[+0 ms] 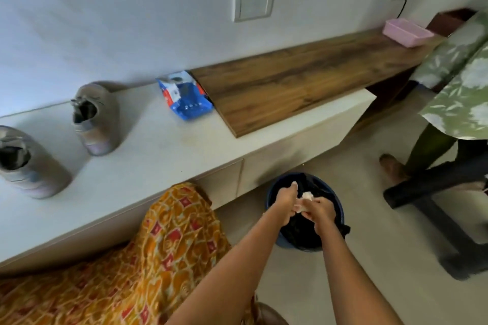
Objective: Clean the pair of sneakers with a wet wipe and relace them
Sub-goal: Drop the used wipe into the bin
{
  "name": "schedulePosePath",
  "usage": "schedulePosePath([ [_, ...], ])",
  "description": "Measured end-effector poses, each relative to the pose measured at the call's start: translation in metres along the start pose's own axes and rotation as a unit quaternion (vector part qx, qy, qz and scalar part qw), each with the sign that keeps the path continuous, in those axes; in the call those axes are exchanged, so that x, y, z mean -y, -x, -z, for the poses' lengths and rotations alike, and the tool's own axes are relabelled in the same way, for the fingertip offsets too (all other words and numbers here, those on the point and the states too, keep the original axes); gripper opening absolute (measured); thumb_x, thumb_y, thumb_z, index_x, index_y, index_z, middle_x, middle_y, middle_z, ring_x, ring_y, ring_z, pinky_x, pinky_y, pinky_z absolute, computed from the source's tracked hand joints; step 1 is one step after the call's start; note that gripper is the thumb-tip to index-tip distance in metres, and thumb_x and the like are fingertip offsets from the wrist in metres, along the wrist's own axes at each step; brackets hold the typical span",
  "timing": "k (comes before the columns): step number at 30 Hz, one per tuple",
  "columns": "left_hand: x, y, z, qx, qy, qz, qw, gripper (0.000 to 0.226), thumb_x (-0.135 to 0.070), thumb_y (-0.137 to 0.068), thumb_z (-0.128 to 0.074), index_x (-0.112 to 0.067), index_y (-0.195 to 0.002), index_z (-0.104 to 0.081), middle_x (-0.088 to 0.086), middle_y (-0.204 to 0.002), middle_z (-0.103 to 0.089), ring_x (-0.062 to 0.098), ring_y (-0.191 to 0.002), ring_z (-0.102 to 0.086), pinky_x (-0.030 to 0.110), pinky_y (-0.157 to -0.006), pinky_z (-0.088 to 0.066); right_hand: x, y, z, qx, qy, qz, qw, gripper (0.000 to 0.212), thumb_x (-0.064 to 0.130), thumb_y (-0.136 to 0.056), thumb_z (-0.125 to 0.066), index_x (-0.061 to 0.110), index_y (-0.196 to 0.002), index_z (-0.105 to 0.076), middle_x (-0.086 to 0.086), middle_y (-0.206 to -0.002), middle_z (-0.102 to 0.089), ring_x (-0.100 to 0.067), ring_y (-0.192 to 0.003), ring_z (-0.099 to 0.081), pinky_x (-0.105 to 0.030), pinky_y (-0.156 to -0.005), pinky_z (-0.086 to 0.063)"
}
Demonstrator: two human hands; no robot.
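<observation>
Two grey sneakers stand on the white counter (163, 145), one at the far left (26, 163) and one a little further back (95, 119). A blue wet-wipe pack (184, 97) lies behind them near the wall. Both my hands are held over a dark blue bin (303, 243) lined with a black bag on the floor. My left hand (286, 198) and my right hand (318, 210) together pinch a crumpled white wipe (305, 200) above the bin's opening.
A wooden shelf board (303, 82) runs along the wall to the right, with a pink tray (406, 31) at its far end. Another person's legs and green patterned clothing (459, 92) stand at the right beside a dark stool (435, 221).
</observation>
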State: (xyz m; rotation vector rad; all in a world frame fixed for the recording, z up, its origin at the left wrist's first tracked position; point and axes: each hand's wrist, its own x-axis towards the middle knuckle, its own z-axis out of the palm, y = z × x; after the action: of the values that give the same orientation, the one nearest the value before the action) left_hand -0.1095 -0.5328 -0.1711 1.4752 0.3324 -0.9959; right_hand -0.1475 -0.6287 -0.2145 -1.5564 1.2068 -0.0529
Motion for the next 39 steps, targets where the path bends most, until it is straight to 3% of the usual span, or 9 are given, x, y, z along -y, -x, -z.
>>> schedulePosePath([
  [3,0.019,-0.022,-0.010,0.013,0.001,0.026,1.000,0.050,-0.042,-0.101,-0.031,-0.002,-0.127,-0.047,0.008,-0.100,-0.053,0.022,-0.090,-0.050,0.031,-0.082,-0.039,-0.027,-0.017,-0.002,-0.048,0.000,-0.026,0.998,0.016,0.008,-0.084,-0.065,-0.003,-0.096,-0.064,-0.018,-0.090,-0.065,-0.030,-0.078,-0.064,-0.036,-0.066,-0.055],
  [8,0.045,-0.050,-0.027,0.076,0.014,0.084,0.994,0.057,-0.045,-0.101,-0.026,-0.001,-0.135,-0.042,0.016,-0.136,-0.048,0.030,-0.125,-0.046,0.037,-0.106,-0.031,-0.055,-0.044,0.001,-0.143,0.055,-0.050,0.987,0.022,0.020,-0.087,-0.058,0.001,-0.096,-0.065,-0.018,-0.090,-0.069,-0.035,-0.081,-0.066,-0.043,-0.074,-0.056],
  [12,0.049,-0.052,-0.040,0.072,0.021,0.095,0.993,0.061,-0.049,-0.100,-0.027,-0.008,-0.145,-0.028,0.010,-0.151,-0.030,0.025,-0.138,-0.030,0.033,-0.110,-0.026,-0.072,-0.051,-0.001,-0.093,0.081,-0.065,0.990,0.017,0.023,-0.084,-0.065,0.007,-0.091,-0.065,-0.015,-0.091,-0.069,-0.032,-0.082,-0.066,-0.041,-0.076,-0.055],
  [16,0.046,-0.065,-0.034,-0.014,0.058,0.067,0.996,0.059,-0.048,-0.100,-0.024,-0.014,-0.148,-0.022,0.007,-0.153,-0.026,0.027,-0.136,-0.032,0.036,-0.105,-0.033,-0.076,-0.048,-0.010,-0.025,0.033,-0.055,0.998,0.010,0.006,-0.081,-0.067,0.012,-0.088,-0.062,-0.013,-0.093,-0.064,-0.031,-0.084,-0.065,-0.041,-0.078,-0.057],
  [22,0.058,-0.072,-0.014,-0.106,0.158,0.027,0.981,0.056,-0.045,-0.100,-0.026,-0.017,-0.148,-0.023,0.005,-0.153,-0.026,0.024,-0.139,-0.028,0.036,-0.111,-0.024,-0.079,-0.051,-0.022,-0.023,0.024,-0.048,0.998,0.009,0.010,-0.085,-0.064,0.013,-0.093,-0.067,-0.012,-0.099,-0.068,-0.027,-0.086,-0.065,-0.044,-0.083,-0.055],
  [27,0.060,-0.062,-0.006,-0.084,0.175,0.036,0.980,0.058,-0.045,-0.101,-0.023,-0.011,-0.148,-0.022,0.008,-0.154,-0.025,0.025,-0.140,-0.025,0.034,-0.111,-0.023,-0.080,-0.045,-0.023,0.038,0.054,-0.043,0.997,0.030,0.003,-0.095,-0.045,0.008,-0.119,-0.063,-0.012,-0.118,-0.062,-0.027,-0.097,-0.059,-0.040,-0.089,-0.052],
  [32,0.050,-0.045,-0.005,-0.046,0.169,0.048,0.983,0.061,-0.045,-0.101,-0.021,-0.006,-0.147,-0.021,0.011,-0.154,-0.024,0.026,-0.141,-0.024,0.035,-0.113,-0.020,-0.059,-0.030,-0.023,0.010,0.016,-0.024,1.000,0.021,-0.001,-0.091,-0.051,0.007,-0.103,-0.067,-0.013,-0.106,-0.064,-0.016,-0.074,-0.058,-0.034,-0.080,-0.054],
  [35,0.040,-0.032,0.000,-0.033,0.176,0.040,0.983,0.058,-0.043,-0.102,-0.022,-0.003,-0.142,-0.034,0.015,-0.145,-0.039,0.029,-0.132,-0.038,0.037,-0.110,-0.029,-0.035,-0.012,-0.027,-0.009,-0.006,0.015,1.000,0.010,0.004,-0.087,-0.062,0.012,-0.090,-0.065,-0.011,-0.097,-0.067,-0.012,-0.071,-0.058,-0.033,-0.075,-0.055],
  [39,0.015,-0.009,0.015,-0.087,0.223,-0.052,0.970,0.045,-0.034,-0.102,-0.028,-0.011,-0.093,-0.065,0.011,-0.095,-0.068,0.020,-0.076,-0.061,0.030,-0.069,-0.049,0.012,0.032,-0.052,0.028,-0.061,0.116,0.991,0.011,0.023,-0.089,-0.062,0.012,-0.091,-0.063,-0.006,-0.084,-0.067,-0.017,-0.074,-0.064,-0.025,-0.059,-0.051],
])
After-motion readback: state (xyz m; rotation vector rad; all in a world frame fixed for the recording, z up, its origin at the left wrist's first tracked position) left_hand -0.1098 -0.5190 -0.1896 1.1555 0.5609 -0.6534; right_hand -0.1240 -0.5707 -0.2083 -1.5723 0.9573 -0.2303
